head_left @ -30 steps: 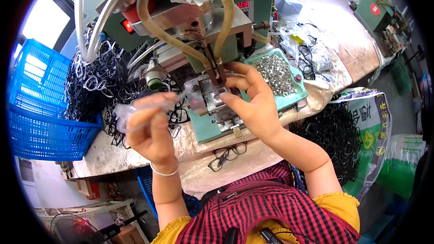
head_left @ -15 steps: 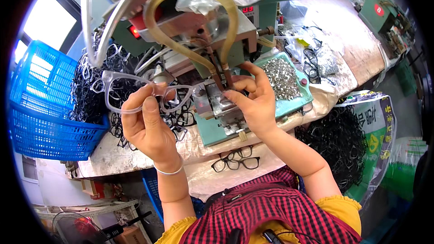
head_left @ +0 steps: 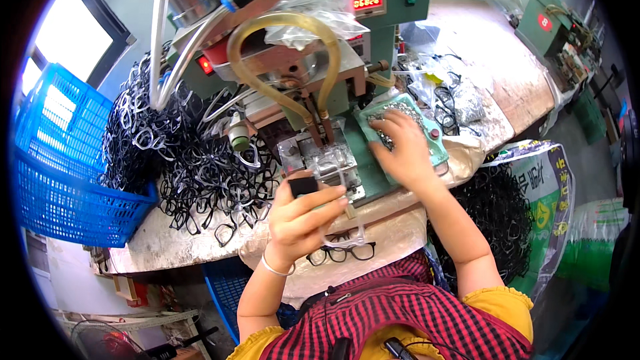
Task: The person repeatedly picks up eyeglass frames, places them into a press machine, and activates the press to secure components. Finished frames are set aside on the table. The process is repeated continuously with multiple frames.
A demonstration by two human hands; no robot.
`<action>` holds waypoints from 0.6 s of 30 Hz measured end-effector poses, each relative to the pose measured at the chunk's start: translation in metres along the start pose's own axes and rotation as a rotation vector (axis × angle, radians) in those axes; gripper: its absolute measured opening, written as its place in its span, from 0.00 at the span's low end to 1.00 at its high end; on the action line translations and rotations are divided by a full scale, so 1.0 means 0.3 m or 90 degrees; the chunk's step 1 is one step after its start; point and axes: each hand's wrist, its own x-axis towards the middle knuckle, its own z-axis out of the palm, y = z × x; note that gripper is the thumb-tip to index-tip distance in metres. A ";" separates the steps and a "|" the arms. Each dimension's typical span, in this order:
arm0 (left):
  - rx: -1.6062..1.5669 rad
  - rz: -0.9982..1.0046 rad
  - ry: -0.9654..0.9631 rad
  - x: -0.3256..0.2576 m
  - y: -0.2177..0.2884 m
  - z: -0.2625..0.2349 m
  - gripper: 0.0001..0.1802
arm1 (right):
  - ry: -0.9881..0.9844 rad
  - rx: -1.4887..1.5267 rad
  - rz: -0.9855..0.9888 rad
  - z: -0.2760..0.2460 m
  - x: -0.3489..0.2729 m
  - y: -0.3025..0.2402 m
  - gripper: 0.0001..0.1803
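Note:
My left hand (head_left: 297, 220) is closed around a clear plastic eyeglass frame (head_left: 361, 230), held upright in front of the machine's metal fixture (head_left: 331, 162). A black block (head_left: 304, 187) shows at its thumb and fingers; whether it is gripped or part of the machine, I cannot make out. Over the green tray (head_left: 437, 151), my right hand (head_left: 408, 151) reaches its fingertips into small shiny metal parts (head_left: 385, 138), thumb apart from the fingers. Two copper-coloured electrodes (head_left: 321, 130) come down onto the fixture. Below the left hand's fingers lie dark-rimmed glasses frames (head_left: 363, 251).
A big heap of black frames (head_left: 217, 173) covers the table's left side beside blue baskets (head_left: 67, 180). A yellowish hose (head_left: 283, 20) loops above the fixture. At the right stands a sack of black frames (head_left: 493, 220). Bagged parts (head_left: 477, 97) lie behind the tray.
My left hand has brought the clear frame down and right, to the front of the fixture. My right hand has left the electrodes and moved right to the tray of metal parts.

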 end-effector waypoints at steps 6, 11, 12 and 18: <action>0.013 0.015 -0.004 0.005 0.000 0.030 0.12 | 0.115 -0.157 0.032 0.034 -0.098 0.234 0.08; 0.017 0.012 0.001 0.012 0.000 0.030 0.13 | 0.113 -0.156 -0.061 0.150 0.070 0.155 0.06; 0.024 0.007 -0.002 0.010 0.005 0.027 0.14 | 0.085 -0.199 -0.056 0.171 0.096 0.142 0.05; 0.225 -0.078 0.030 -0.213 0.118 -0.081 0.18 | 0.132 -0.169 -0.105 0.145 0.009 0.210 0.06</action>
